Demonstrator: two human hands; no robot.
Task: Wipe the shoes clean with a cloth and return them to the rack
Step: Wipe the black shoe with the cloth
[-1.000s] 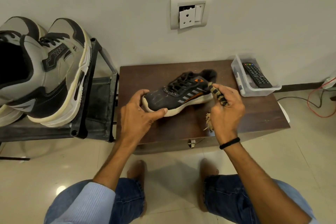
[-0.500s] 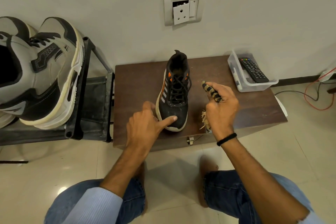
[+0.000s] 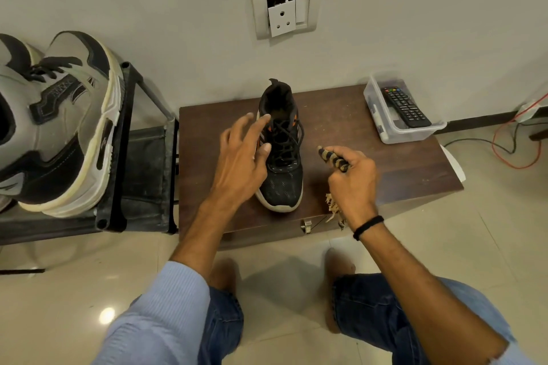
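A: Any readable writing?

B: None legible. The black mesh sneaker with orange stripes (image 3: 281, 163) stands on the dark wooden box (image 3: 370, 163).

A: Hands?

B: Left hand (image 3: 240, 163) spread wide over the laces; right hand (image 3: 353, 184) fisted around a striped fringed cloth (image 3: 333, 158). Grey sneakers (image 3: 59, 127) fill the black metal rack (image 3: 124, 139) beside it.

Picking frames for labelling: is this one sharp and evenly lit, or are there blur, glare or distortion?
Head view: left hand slightly motion-blurred at its fingertips; black shoe sharp; ceiling-light glare spot on the floor tiles; wide-angle stretch enlarges the grey shoes at the left edge.

Black shoe (image 3: 281, 169) upright on table — striped cloth (image 3: 333, 158) beside.
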